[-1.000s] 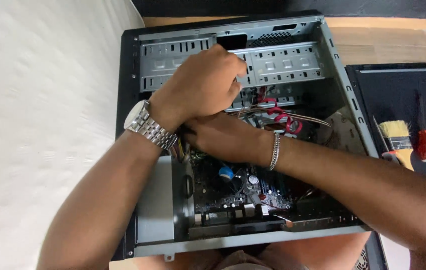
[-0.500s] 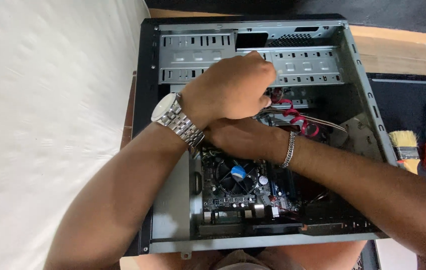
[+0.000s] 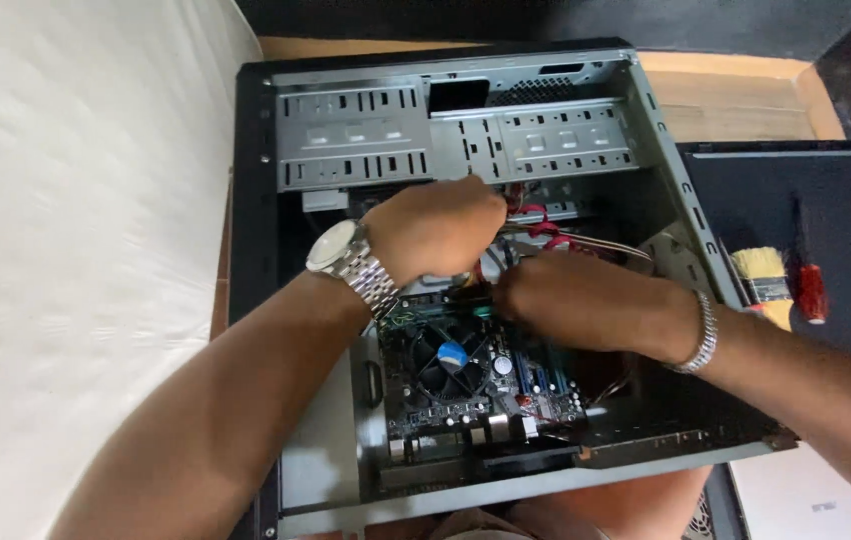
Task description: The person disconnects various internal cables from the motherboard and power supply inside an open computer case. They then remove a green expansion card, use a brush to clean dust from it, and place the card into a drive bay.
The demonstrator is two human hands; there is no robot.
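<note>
Wooden floor, open computer case (image 3: 586,130) (motherboard (image 3: 481,385) inside), both hands (image 3: 446,235) within

Red cables (image 3: 544,232), seemingly bundled, inside open computer case (image 3: 266,200).

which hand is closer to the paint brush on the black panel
Right. The right hand works inside the case just left of the paint brush; the left hand sits farther left, beyond the right hand, over the cables.

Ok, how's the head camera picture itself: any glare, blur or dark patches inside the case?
Head view: the white surface at left is bright and washed out; left hand and right hand slightly soft; the motherboard reads clearly; the case interior beneath the hands is in shadow, hiding the fingers.
</note>
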